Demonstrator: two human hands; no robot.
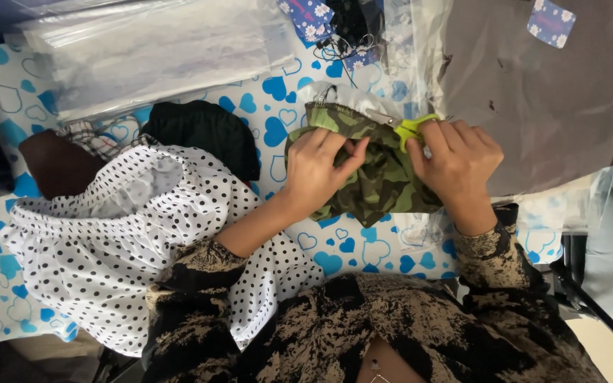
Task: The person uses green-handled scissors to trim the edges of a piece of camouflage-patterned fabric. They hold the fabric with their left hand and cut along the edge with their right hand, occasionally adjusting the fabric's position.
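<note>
Left hand [317, 170] pinched the camouflage garment [370, 174] taut on the heart-print table [278, 92]; right hand [455, 159] gripped small green scissors [409, 129] at its edge. Snipping close, fabric kept flat, seemed wisest.

— Inspector: What sort of place was it?

— Assistant: A small garment-finishing and packing bench, sir. The table [278, 89] was covered in a white cloth printed with blue hearts, and clothing lay heaped on it: a white polka-dot garment [101, 241], a black garment [203, 131] and a brown one [54, 163].

— Inspector: Anything pointing to packing?

— Assistant: Clear plastic bags [157, 50] lay stacked at the far edge. One bagged brown garment [540, 106] carried a blue floral card tag [550, 21]. Small scissors with yellow-green handles [413, 128] were at work on a camouflage garment [381, 177].
</note>
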